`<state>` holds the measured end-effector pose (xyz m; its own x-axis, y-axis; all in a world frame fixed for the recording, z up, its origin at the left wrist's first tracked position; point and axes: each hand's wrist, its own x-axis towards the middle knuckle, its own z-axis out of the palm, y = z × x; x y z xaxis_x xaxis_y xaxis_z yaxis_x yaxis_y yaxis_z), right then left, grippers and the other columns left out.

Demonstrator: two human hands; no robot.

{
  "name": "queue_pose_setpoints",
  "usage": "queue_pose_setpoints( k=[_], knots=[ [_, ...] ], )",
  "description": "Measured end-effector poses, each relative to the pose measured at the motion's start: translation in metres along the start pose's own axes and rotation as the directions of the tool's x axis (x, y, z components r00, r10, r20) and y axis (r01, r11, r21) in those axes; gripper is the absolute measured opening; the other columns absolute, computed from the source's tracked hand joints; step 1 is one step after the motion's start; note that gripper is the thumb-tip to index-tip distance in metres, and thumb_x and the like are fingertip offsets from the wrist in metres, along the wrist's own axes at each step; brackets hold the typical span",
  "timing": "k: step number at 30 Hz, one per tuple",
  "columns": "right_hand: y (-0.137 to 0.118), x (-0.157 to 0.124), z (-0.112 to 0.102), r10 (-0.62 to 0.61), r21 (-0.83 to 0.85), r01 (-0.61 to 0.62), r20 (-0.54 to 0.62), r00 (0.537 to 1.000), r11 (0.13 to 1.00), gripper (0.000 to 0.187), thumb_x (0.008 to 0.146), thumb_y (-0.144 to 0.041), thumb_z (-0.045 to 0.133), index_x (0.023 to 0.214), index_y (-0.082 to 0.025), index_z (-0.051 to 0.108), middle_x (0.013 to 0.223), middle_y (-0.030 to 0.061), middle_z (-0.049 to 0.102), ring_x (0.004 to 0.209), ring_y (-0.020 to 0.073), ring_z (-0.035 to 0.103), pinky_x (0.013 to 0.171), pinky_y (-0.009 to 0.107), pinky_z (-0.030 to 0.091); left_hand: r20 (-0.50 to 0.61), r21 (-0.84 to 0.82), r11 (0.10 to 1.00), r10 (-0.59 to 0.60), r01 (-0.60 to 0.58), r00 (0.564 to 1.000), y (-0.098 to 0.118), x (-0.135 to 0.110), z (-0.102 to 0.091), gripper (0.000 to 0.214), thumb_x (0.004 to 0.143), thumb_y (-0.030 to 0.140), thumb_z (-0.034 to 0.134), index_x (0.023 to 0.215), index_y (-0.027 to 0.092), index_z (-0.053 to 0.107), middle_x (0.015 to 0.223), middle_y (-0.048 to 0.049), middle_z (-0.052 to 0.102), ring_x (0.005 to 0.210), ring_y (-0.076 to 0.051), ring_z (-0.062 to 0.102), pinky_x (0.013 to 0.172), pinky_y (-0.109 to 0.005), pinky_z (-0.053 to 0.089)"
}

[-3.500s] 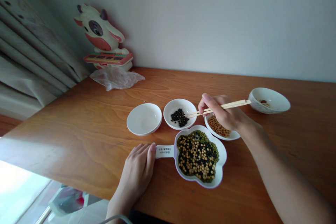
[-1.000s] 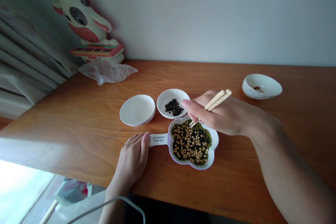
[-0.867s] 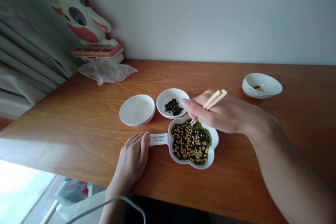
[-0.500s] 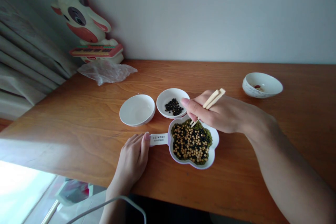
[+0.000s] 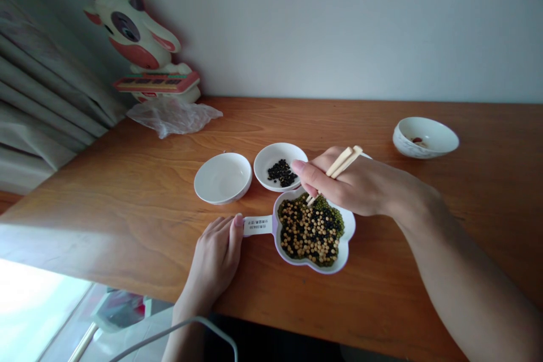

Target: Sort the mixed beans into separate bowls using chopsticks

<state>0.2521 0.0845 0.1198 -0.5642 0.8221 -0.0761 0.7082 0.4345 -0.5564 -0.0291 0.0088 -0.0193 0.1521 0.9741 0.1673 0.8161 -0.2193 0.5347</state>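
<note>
My right hand (image 5: 345, 181) is closed around a pair of wooden chopsticks (image 5: 343, 163). Their tips reach down into the mixed beans (image 5: 311, 232), which are tan, black and green. A white, lilac-rimmed, flower-shaped dish (image 5: 349, 232) with a long handle contains these beans. My left hand (image 5: 218, 251) grips the end of that handle, beside a printed white label (image 5: 258, 225). Just behind the dish stands a white bowl (image 5: 271, 153) with a small heap of black beans (image 5: 281, 173); my right fingers partly cover its right edge. Left of it sits an empty white bowl (image 5: 223, 178).
Toward the back right of the wooden table (image 5: 127, 198) is another white bowl (image 5: 425, 137) with a few bits inside. A cow-shaped toy keyboard (image 5: 156, 82) leans at the back left, a clear plastic bag (image 5: 173, 116) before it. A grey cable (image 5: 190, 319) crosses my left forearm.
Almost nothing differs. The whole view has shifted slightly, while both hands keep their grips and the chopstick tips stay among the beans.
</note>
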Motion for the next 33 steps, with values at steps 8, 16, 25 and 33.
queue_pose_setpoints(
  k=[8,16,25,33],
  knots=[
    [0.0020,0.0015,0.0038,-0.028,-0.021,0.028,0.007,1.000,0.999,0.068,0.107,-0.063,0.025,0.068,-0.017,0.057,0.056,0.0000,0.055,0.051,0.0112,0.044,0.058,0.032,0.028,0.009,-0.007,1.000,0.002,-0.002,1.000,0.0002,0.0010,0.0002,0.043,0.111,0.035,0.035,0.074,0.022,0.052,0.077,-0.0033,0.065,0.072,-0.019,0.057,0.073,-0.032,0.044],
    [0.0027,0.0030,0.0046,-0.058,-0.011,0.058,-0.015,0.998,0.998,0.068,0.108,-0.061,0.025,0.066,-0.017,0.056,0.057,-0.0001,0.056,0.052,0.0109,0.044,0.059,0.032,0.028,0.002,-0.002,1.000,0.001,-0.001,1.000,0.0008,0.0002,-0.0006,0.043,0.110,0.034,0.035,0.073,0.022,0.052,0.075,-0.0033,0.065,0.070,-0.019,0.057,0.072,-0.032,0.044],
    [0.0046,0.0047,0.0043,-0.039,0.041,0.041,-0.063,0.997,0.998,0.064,0.108,-0.060,0.028,0.066,-0.018,0.053,0.059,-0.0016,0.053,0.055,0.0115,0.043,0.062,0.032,0.028,0.001,-0.014,1.000,-0.001,0.001,1.000,0.0023,0.0005,-0.0015,0.042,0.110,0.034,0.035,0.073,0.022,0.051,0.076,-0.0035,0.065,0.071,-0.019,0.058,0.071,-0.032,0.044],
    [0.0053,0.0051,0.0017,-0.015,0.010,0.016,-0.075,0.997,1.000,0.069,0.107,-0.063,0.022,0.068,-0.018,0.056,0.061,0.0000,0.056,0.057,0.0124,0.044,0.063,0.033,0.030,-0.004,-0.007,1.000,0.005,-0.005,1.000,0.0015,0.0002,-0.0004,0.041,0.110,0.033,0.036,0.073,0.023,0.051,0.077,-0.0039,0.067,0.071,-0.019,0.059,0.071,-0.032,0.045]
  ],
)
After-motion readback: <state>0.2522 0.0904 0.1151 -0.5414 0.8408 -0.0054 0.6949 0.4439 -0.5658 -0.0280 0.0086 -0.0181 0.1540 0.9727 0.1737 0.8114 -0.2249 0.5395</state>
